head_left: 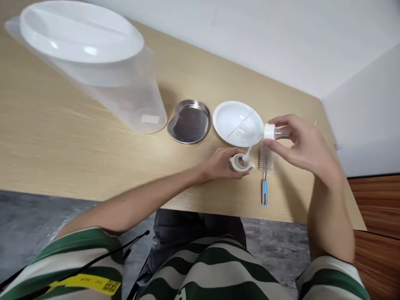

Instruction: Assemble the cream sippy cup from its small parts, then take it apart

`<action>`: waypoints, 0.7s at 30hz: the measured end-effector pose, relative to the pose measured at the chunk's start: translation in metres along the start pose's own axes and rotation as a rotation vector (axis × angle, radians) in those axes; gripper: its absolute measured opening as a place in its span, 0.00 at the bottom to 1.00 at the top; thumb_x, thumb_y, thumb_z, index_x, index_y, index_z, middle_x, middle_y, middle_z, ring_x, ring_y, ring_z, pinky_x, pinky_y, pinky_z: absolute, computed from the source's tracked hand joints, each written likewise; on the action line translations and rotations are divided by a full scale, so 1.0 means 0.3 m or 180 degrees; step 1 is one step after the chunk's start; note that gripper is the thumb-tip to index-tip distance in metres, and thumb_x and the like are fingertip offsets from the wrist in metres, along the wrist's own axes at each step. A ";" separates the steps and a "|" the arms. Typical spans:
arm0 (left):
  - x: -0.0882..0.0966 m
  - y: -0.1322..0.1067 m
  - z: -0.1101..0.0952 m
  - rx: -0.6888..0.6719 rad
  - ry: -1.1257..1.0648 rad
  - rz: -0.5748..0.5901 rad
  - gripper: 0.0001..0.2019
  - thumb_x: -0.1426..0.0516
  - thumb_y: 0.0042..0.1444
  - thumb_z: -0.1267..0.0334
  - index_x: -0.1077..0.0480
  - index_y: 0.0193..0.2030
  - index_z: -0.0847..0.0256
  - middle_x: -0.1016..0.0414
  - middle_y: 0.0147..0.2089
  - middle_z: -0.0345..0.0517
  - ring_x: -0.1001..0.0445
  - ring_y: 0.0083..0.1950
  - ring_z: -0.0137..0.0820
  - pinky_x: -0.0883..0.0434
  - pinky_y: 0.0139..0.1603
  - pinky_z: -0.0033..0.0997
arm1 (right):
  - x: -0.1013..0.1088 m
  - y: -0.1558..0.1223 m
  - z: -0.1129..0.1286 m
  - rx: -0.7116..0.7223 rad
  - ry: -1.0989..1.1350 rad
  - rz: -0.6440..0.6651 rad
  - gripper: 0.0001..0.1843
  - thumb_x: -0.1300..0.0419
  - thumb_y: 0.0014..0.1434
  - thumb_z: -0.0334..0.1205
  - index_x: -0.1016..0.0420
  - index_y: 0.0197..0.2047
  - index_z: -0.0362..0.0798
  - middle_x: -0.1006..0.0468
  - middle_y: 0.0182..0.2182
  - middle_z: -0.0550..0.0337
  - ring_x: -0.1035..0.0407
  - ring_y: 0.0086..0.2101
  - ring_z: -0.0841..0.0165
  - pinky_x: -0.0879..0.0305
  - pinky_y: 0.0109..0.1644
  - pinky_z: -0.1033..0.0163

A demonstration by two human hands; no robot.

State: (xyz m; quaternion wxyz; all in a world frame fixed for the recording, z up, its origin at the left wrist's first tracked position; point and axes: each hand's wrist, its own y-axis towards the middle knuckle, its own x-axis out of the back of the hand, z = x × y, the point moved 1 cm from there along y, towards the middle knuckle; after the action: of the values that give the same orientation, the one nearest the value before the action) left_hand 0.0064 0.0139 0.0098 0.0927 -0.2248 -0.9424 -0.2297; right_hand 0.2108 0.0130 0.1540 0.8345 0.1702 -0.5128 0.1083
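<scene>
My left hand rests on the wooden table and grips a small clear bottle standing upright, seen from above. My right hand hovers to the right of it, fingers pinched around a small clear vial with a white cap, held on its side with the cap toward the left. A thin white strand runs down from the cap into the bottle's mouth. A bottle brush with a blue handle lies on the table just right of the bottle.
A white plastic plate and a kidney-shaped steel tray sit behind the hands. A large clear plastic pitcher with a white lid stands at the far left. White walls border the table's far and right edges.
</scene>
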 end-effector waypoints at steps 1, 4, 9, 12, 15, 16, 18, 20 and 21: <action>0.001 -0.002 0.001 0.0020 0.0002 0.0000 0.19 0.30 0.48 0.57 0.25 0.44 0.62 0.19 0.39 0.43 0.21 0.38 0.34 0.27 0.43 0.30 | -0.023 0.015 -0.043 -0.0110 0.0178 -0.0134 0.24 0.36 0.60 0.51 0.29 0.55 0.47 0.23 0.49 0.50 0.26 0.42 0.60 0.28 0.45 0.55; 0.002 -0.007 0.006 0.0078 0.0003 -0.0001 0.19 0.30 0.47 0.57 0.26 0.44 0.62 0.19 0.40 0.43 0.21 0.39 0.35 0.27 0.42 0.30 | -0.111 0.049 -0.130 -0.0200 0.0652 0.0340 0.23 0.32 0.55 0.51 0.27 0.49 0.46 0.22 0.42 0.54 0.27 0.38 0.63 0.29 0.42 0.57; 0.001 -0.009 0.013 0.0136 0.0023 0.0032 0.21 0.30 0.47 0.56 0.26 0.45 0.61 0.19 0.40 0.44 0.21 0.39 0.35 0.26 0.42 0.31 | -0.179 0.047 -0.161 -0.0380 0.1599 0.0879 0.24 0.31 0.53 0.52 0.29 0.47 0.47 0.25 0.33 0.61 0.30 0.34 0.67 0.32 0.39 0.60; 0.000 -0.009 0.017 0.0153 0.0029 0.0030 0.21 0.30 0.46 0.56 0.26 0.44 0.61 0.19 0.40 0.44 0.21 0.39 0.36 0.26 0.43 0.32 | -0.175 0.034 -0.182 -0.0484 0.2091 0.0786 0.25 0.29 0.52 0.52 0.30 0.47 0.48 0.25 0.32 0.61 0.30 0.33 0.68 0.32 0.38 0.60; 0.003 -0.013 0.019 0.0040 0.0074 0.0045 0.24 0.29 0.47 0.55 0.28 0.48 0.60 0.20 0.42 0.43 0.21 0.40 0.35 0.27 0.43 0.32 | -0.162 0.022 -0.206 -0.0493 0.2319 0.0584 0.25 0.28 0.52 0.50 0.30 0.46 0.48 0.24 0.34 0.60 0.29 0.34 0.67 0.31 0.40 0.59; 0.005 -0.014 0.019 0.0009 0.0088 0.0042 0.26 0.28 0.47 0.54 0.30 0.50 0.60 0.20 0.43 0.44 0.21 0.41 0.35 0.27 0.44 0.32 | -0.155 0.017 -0.210 -0.0456 0.2354 0.0466 0.24 0.28 0.52 0.50 0.30 0.46 0.48 0.23 0.36 0.59 0.28 0.35 0.67 0.31 0.41 0.59; 0.012 -0.017 0.014 -0.0036 0.0116 -0.0007 0.29 0.27 0.47 0.52 0.32 0.51 0.59 0.21 0.46 0.44 0.22 0.42 0.35 0.27 0.43 0.32 | -0.137 0.006 -0.213 -0.0367 0.2363 0.0189 0.24 0.27 0.52 0.50 0.29 0.46 0.49 0.22 0.39 0.57 0.28 0.37 0.67 0.30 0.42 0.59; 0.018 -0.020 0.008 -0.0062 0.0167 -0.0091 0.31 0.26 0.45 0.50 0.33 0.50 0.59 0.22 0.46 0.44 0.23 0.43 0.35 0.27 0.43 0.32 | -0.113 -0.007 -0.210 -0.0322 0.2319 -0.0041 0.24 0.28 0.52 0.52 0.29 0.46 0.50 0.22 0.39 0.57 0.28 0.36 0.67 0.30 0.40 0.59; 0.019 -0.021 0.005 -0.0072 0.0200 -0.0120 0.31 0.26 0.44 0.50 0.33 0.50 0.59 0.22 0.47 0.45 0.23 0.43 0.36 0.27 0.44 0.33 | -0.100 -0.014 -0.207 -0.0311 0.2293 -0.0106 0.24 0.28 0.52 0.54 0.29 0.45 0.50 0.22 0.39 0.57 0.27 0.36 0.66 0.29 0.40 0.59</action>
State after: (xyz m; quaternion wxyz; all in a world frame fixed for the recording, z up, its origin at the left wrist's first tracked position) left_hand -0.0017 0.0120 0.0076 0.1153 -0.2007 -0.9404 -0.2490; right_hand 0.2498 0.0334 0.1006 0.9704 0.0894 -0.1876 0.1231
